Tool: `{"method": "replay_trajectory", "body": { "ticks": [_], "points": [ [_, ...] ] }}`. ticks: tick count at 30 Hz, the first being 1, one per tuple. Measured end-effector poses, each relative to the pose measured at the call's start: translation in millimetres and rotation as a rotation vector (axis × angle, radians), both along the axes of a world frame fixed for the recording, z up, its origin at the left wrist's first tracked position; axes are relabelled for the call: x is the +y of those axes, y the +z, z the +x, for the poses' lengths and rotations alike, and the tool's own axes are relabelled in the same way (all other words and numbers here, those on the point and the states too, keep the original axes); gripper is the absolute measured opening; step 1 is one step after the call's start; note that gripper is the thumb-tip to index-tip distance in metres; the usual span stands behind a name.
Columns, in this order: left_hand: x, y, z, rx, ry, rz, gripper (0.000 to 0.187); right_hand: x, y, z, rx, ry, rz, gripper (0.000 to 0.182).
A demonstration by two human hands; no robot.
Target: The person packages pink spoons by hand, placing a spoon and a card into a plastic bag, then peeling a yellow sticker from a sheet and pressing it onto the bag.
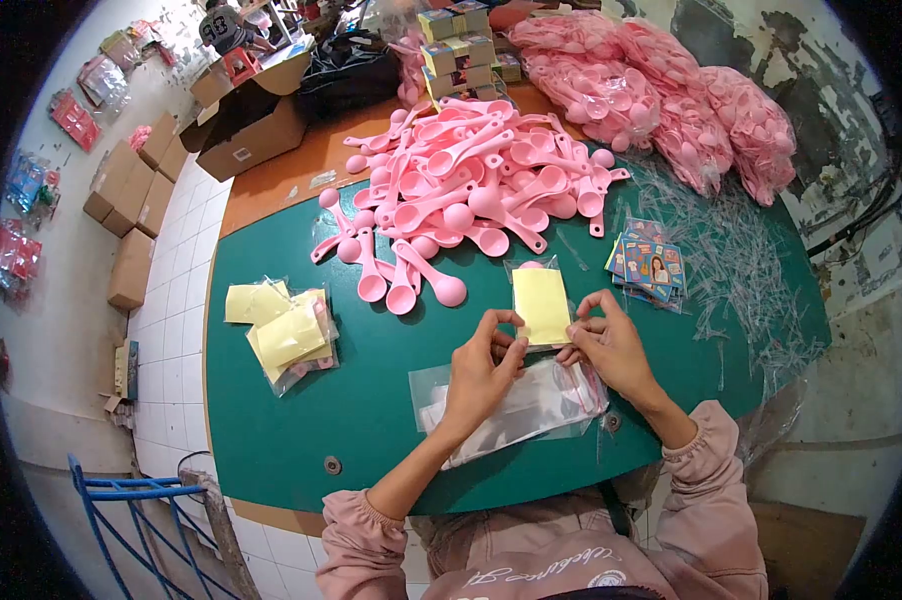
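Note:
A clear bag with a yellow card (542, 306) and a bit of pink at its top lies between my hands. My left hand (489, 365) pinches the bag's lower left edge, fingers closed. My right hand (611, 350) pinches its lower right corner between thumb and finger. Under my hands lie flat clear plastic bags (531, 405). Beyond them is a large heap of pink scoops (471, 180). Packed bags with yellow cards (289, 335) are piled on the left of the green table (371, 420). Colourful printed cards (651, 265) lie to the right.
Thin clear plastic strips (741, 270) litter the table's right side. Bulging bags of pink scoops (671, 100) sit at the back right, stacked card bundles (459, 60) at the back. An open cardboard box (256, 130) stands back left. Far off, a person (229, 28) is partly visible.

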State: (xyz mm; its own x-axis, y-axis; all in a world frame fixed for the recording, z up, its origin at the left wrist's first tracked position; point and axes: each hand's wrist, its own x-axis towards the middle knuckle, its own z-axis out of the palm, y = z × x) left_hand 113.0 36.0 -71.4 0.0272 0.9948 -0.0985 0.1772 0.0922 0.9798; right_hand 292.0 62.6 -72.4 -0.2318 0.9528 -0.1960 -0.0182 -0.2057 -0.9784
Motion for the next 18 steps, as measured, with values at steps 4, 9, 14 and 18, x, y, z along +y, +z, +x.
{"method": "replay_trajectory", "body": {
  "ticks": [4,9,14,18],
  "points": [
    [2,-14,-1,0.064,-0.049,0.243,0.026,0,1,1,-0.065,0.071,0.025,0.023],
    [-1,11,-14,-0.029,-0.063,0.064,0.035,3,16,1,-0.134,0.123,0.011,0.024],
    [-24,52,-87,0.131,0.400,0.263,0.039,35,27,-5,-0.567,0.279,0.564,0.018],
    [-39,27,-144,0.762,0.621,0.317,0.036,69,12,-57,-0.594,0.376,0.849,0.015]
  ]
}}
